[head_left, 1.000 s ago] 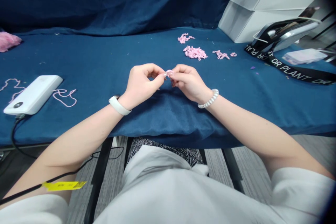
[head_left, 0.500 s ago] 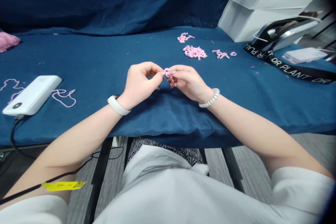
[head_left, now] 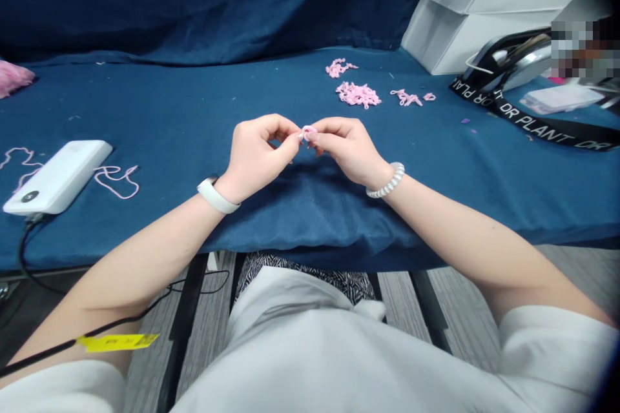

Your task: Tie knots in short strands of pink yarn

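A small pink yarn loop (head_left: 309,130) is pinched between my two hands above the blue-covered table. My left hand (head_left: 264,151) holds its left side between thumb and forefinger. From the other side, the thumb and forefinger of my right hand (head_left: 349,147) grip it too. The fingertips cover much of the loop, so its exact shape is partly hidden. Beyond my hands lies a pile of similar pink loops (head_left: 358,95). A smaller cluster of pink loops (head_left: 339,67) sits behind it, and a few more loops (head_left: 405,98) lie to its right.
A white power bank (head_left: 61,175) with a black cable lies at the left, near pink yarn strands (head_left: 117,181). A fluffy pink bundle (head_left: 14,77) is at the far left. White boxes (head_left: 455,32) and a lettered black strap (head_left: 533,121) stand at the right.
My right fingertips have shifted slightly on the pink yarn loop and now cover more of it. My left hand stays almost in place. A blurred-out patch now shows at the upper right.
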{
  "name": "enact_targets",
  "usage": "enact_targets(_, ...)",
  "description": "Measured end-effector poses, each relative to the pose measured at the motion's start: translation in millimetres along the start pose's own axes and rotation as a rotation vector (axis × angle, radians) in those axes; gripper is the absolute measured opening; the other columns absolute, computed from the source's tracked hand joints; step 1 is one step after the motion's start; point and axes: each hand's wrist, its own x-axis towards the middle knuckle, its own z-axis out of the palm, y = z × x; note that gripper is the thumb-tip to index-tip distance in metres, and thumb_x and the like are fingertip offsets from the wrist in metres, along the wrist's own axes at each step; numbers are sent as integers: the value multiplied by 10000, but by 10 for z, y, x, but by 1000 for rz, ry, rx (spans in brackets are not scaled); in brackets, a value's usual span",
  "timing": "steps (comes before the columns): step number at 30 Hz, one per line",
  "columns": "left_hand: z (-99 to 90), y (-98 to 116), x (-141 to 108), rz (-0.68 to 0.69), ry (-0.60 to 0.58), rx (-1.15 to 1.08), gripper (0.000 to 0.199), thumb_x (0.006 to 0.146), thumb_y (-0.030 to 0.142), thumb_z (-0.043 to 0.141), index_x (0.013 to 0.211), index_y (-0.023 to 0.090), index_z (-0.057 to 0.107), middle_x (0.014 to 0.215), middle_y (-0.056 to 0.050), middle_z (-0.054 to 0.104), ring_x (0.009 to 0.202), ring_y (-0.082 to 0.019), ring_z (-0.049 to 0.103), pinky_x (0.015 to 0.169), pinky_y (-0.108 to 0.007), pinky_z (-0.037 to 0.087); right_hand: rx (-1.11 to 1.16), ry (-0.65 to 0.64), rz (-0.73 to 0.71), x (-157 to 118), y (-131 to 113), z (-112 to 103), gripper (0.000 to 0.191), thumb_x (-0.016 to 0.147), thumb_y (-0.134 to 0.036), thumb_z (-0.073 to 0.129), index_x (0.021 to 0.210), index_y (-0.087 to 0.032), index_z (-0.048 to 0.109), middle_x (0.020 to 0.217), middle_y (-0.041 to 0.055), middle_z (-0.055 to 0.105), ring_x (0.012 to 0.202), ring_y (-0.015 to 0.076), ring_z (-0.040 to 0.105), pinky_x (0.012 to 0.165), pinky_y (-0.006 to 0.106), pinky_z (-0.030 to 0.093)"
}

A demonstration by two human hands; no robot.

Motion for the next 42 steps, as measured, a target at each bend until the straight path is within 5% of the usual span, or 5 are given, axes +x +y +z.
enact_targets(19,12,-81,-20,285,31,324,174,821,292,569,728,192,675,718,-15,684,626,-121,579,616,-263,460,-134,94,-52,2,-11,52,173,769,-305,690,721,-141,665,685,17,605,619,97,500,581,236,413)
enact_targets(29,-52,11,-14,161,42,145,148,788,305,624,849,175,659,834,-35,688,738,-129,611,596,-225,488,158,-8,119,35,11,51,304,697,-398,773,747,-142,617,642,-17,549,553,61,461,543,203,392)
enact_targets(42,0,31,11,64,28,112,141,785,299,655,737,167,665,728,-4,691,645,-97,598,622,-216,491,-187,85,-50,1,-2,47,231,795,-345,689,716,-131,652,642,9,580,594,88,484,566,231,396)
